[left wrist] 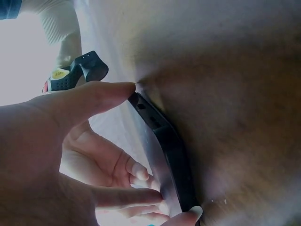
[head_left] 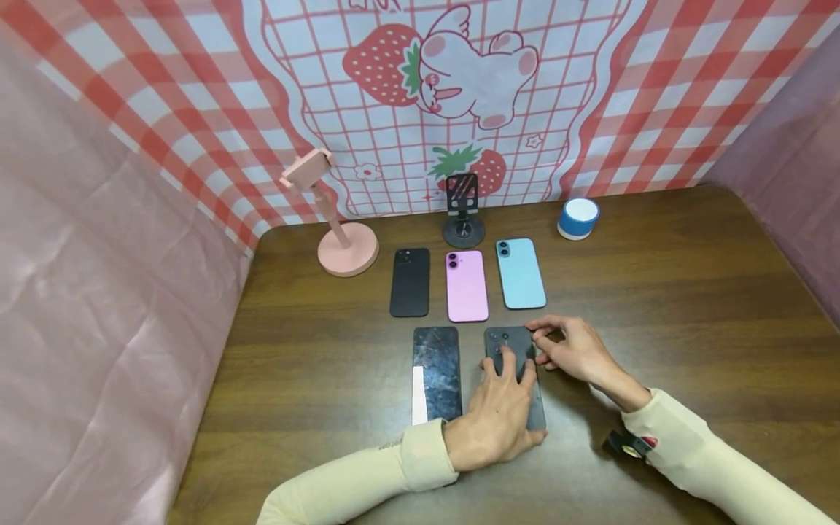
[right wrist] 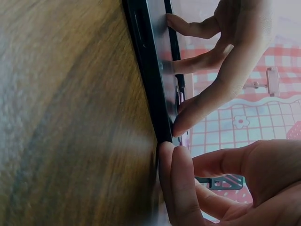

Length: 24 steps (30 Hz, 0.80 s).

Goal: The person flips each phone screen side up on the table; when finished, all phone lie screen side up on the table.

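Note:
A dark grey phone (head_left: 537, 408) lies back up on the table, its camera end away from me. My left hand (head_left: 495, 419) spreads over it, holding its edges with thumb and little finger while other fingertips touch the back. In the left wrist view the thumb meets a bottom corner of its black rim (left wrist: 176, 160), which has port cutouts. My right hand (head_left: 574, 351) pinches the upper right corner; the right wrist view shows its fingertips (right wrist: 181, 172) against that rim. Left of it lies a glossy dark smudged phone (head_left: 441, 372) with a white strip along one side.
Farther back lie a black phone (head_left: 410, 284), a pink phone (head_left: 467, 288) and a light blue phone (head_left: 521, 275). Behind them stand a pink phone stand (head_left: 348, 249), a black folding stand (head_left: 463, 219) and a blue-and-white cylinder (head_left: 577, 221). A checked cloth (head_left: 223, 95) hangs behind the table.

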Tool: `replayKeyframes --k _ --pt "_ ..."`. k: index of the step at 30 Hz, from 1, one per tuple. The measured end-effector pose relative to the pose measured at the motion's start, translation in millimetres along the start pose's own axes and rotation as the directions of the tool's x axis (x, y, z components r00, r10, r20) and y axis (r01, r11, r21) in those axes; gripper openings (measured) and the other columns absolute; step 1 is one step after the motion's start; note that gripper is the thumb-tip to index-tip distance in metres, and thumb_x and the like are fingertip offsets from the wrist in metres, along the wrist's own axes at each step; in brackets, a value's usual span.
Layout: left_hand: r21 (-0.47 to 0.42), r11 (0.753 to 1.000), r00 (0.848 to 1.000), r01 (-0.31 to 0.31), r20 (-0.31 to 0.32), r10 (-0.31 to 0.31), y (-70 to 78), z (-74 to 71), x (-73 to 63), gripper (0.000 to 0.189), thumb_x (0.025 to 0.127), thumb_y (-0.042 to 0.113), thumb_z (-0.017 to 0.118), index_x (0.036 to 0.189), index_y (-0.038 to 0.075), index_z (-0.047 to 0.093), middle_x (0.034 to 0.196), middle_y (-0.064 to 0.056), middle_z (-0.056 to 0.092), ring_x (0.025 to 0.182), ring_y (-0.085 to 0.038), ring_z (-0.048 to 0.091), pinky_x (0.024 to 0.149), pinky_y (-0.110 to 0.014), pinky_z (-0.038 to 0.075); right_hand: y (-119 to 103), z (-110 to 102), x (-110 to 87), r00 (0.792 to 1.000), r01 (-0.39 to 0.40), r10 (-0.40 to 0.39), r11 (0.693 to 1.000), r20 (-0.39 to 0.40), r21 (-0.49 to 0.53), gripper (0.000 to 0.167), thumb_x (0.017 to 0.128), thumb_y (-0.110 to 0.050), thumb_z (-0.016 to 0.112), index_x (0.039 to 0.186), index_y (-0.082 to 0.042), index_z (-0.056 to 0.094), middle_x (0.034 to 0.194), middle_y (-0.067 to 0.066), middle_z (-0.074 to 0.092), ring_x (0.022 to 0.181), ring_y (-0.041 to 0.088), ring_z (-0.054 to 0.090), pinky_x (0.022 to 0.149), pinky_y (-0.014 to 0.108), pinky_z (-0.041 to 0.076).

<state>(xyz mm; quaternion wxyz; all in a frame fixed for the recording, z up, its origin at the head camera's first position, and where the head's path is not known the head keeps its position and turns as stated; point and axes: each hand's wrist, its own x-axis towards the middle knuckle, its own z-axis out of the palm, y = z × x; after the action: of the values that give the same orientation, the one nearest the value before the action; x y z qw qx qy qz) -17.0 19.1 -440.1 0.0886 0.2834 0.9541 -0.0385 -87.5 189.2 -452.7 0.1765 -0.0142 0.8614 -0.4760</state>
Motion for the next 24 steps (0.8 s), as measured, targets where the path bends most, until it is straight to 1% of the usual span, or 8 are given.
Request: replayKeyframes --k 3,7,11,15,21,24 --pt "-0.104 0.994 1.000 0.028 0.016 -0.026 -1.0 -0.2 -0.7 0.103 0.080 0.072 0.077 0.158 0.014 0.044 0.158 -0.027 0.040 0.128 -0.040 0.056 0.101 -0.037 0.055 -0.8 0.3 0.0 1.000 -0.013 0.013 1.000 -0.001 0.014 0.032 0.104 -0.006 0.057 0.132 0.006 0.065 0.114 0.027 0.071 0.072 0.013 0.073 0.062 0.027 0.061" --pt "-0.233 0.971 0.998 0.059 0.033 -0.053 -2.8 -0.4 -1.7 0.103 0.080 0.066 0.081 0.160 0.016 0.041 0.161 -0.027 0.035 0.125 -0.044 0.055 0.089 -0.034 0.061 -1.7 0.5 0.1 1.000 -0.008 0.009 1.000 -0.002 0.029 0.033 0.103 -0.005 0.056 0.133 0.006 0.064 0.114 0.027 0.070 0.073 0.013 0.072 0.062 0.027 0.061" --pt "-0.298 0.953 0.998 0.063 0.025 -0.059 -4.7 0.7 -3.4 0.104 0.079 0.063 0.083 0.161 0.016 0.040 0.161 -0.026 0.033 0.125 -0.045 0.054 0.086 -0.035 0.061 -2.3 0.8 -0.2 1.000 0.000 0.000 0.998 0.009 0.056 0.033 0.102 -0.004 0.057 0.134 0.006 0.062 0.114 0.028 0.069 0.074 0.013 0.071 0.060 0.029 0.061" --pt "-0.344 0.936 0.998 0.066 0.029 -0.060 -7.0 1.5 -5.7 0.104 0.079 0.062 0.083 0.162 0.018 0.037 0.161 -0.024 0.032 0.129 -0.047 0.051 0.086 -0.038 0.061 -2.4 0.9 -0.2 1.000 0.001 -0.004 0.996 0.031 0.088 0.034 0.102 -0.003 0.058 0.135 0.006 0.059 0.115 0.029 0.068 0.075 0.015 0.070 0.059 0.030 0.061" --pt "-0.446 0.890 0.995 0.093 0.069 -0.069 -12.5 1.1 -7.6 0.105 0.080 0.059 0.084 0.165 0.025 0.030 0.168 -0.018 0.024 0.137 -0.047 0.043 0.084 -0.038 0.062 -4.0 -0.9 1.5 0.998 -0.008 -0.001 0.989 0.063 0.147 0.035 0.103 -0.002 0.055 0.137 0.006 0.053 0.117 0.030 0.066 0.078 0.016 0.070 0.061 0.031 0.060" --pt "-0.490 0.868 0.997 0.076 0.065 -0.051 -16.1 0.5 -8.9 0.105 0.081 0.057 0.084 0.165 0.027 0.028 0.170 -0.017 0.022 0.137 -0.046 0.042 0.085 -0.038 0.061 -4.6 -2.4 1.2 0.997 -0.011 -0.001 0.986 0.072 0.167 0.036 0.103 -0.001 0.054 0.138 0.006 0.052 0.117 0.030 0.067 0.078 0.016 0.069 0.061 0.031 0.060"
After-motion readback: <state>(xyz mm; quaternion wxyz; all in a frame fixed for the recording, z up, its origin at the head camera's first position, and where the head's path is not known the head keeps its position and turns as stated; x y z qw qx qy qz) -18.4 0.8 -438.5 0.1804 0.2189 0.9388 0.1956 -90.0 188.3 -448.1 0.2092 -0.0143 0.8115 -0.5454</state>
